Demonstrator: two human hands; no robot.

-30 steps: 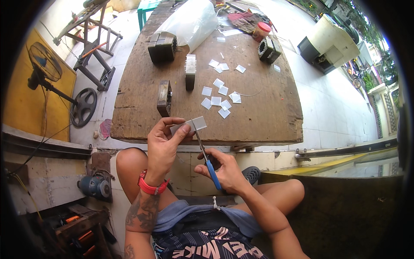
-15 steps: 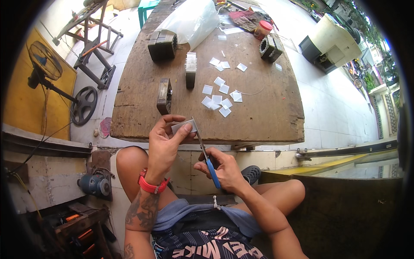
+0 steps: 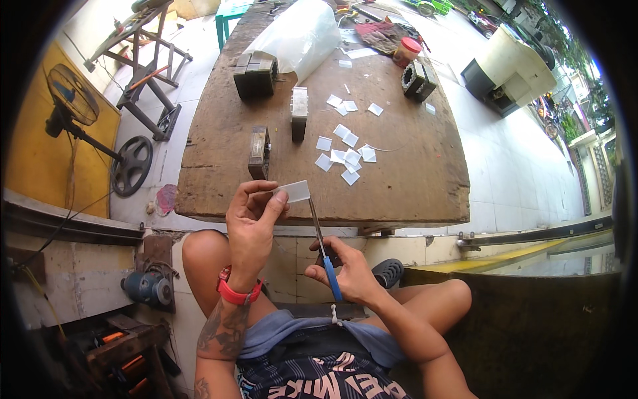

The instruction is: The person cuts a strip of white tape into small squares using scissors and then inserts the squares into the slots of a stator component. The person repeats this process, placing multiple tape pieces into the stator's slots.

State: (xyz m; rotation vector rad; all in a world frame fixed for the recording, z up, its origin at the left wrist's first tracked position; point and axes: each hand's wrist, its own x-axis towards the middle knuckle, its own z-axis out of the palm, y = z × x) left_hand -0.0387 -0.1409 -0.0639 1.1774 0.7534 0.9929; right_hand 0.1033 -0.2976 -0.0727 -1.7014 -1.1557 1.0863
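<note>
Between the thumb and fingers of my left hand (image 3: 254, 206) is a flat whitish strip (image 3: 294, 192), held just above the table's near edge. My right hand (image 3: 345, 267) grips a pair of scissors (image 3: 330, 271) by its blue handle. Their blades point away from me, with the tips touching or nearly touching the strip's lower right corner. Beyond my hands, several small whitish square pieces (image 3: 323, 143) lie scattered on the wooden table (image 3: 412, 179), some overlapping.
Dark metal blocks stand on the table: one near my left hand (image 3: 260, 153), one upright (image 3: 300, 114), one large (image 3: 255, 74) and a toothed pair (image 3: 417, 81). A clear plastic bag (image 3: 299, 36), a red-lidded jar (image 3: 407, 50) and a dark cloth (image 3: 382, 34) lie farther back.
More of the strip now shows beyond my left fingers, reaching farther right. The scissors have shifted slightly right and down. One loose square now lies differently among the scattered pieces.
</note>
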